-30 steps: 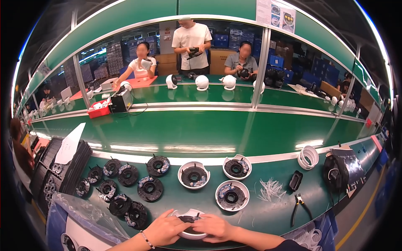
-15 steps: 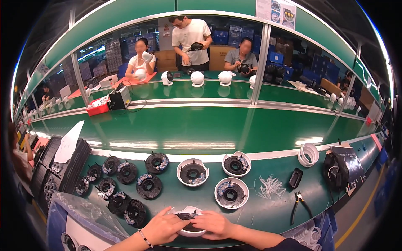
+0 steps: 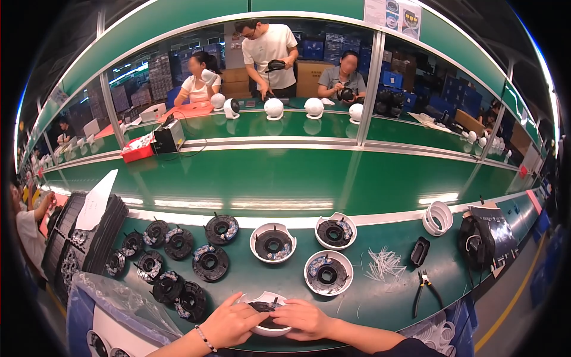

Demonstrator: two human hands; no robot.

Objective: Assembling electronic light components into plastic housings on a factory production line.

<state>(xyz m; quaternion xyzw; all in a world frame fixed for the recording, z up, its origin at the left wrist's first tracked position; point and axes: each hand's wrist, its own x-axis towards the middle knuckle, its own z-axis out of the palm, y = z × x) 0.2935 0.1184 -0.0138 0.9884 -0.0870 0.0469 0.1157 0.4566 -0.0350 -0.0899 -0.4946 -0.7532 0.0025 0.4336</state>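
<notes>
At the front edge of the green bench, my left hand (image 3: 233,322) and my right hand (image 3: 307,319) grip a white bowl-shaped housing (image 3: 271,332) from both sides. A black round insert (image 3: 262,306) sits inside it. My fingers are bent over the rim and onto the insert, with the thumbs close together, and they hide much of it. Beyond my hands stand similar white housings (image 3: 329,292) fitted with black round inserts. To the left lie several loose black round parts (image 3: 211,263) with bundled wires on them.
Right of my hands lie white cable ties (image 3: 383,265), cutting pliers (image 3: 423,291), a black oval tray (image 3: 420,252) and white rings (image 3: 438,219). Stacked black trays (image 3: 89,238) rise at the left. Co-workers (image 3: 270,56) are at the far line, beside white round units (image 3: 274,109).
My hands stay nearly still on the housing. Across the line, the white round units have shifted slightly left, the left co-worker has turned aside, and the standing person's lower hand has dropped toward the table.
</notes>
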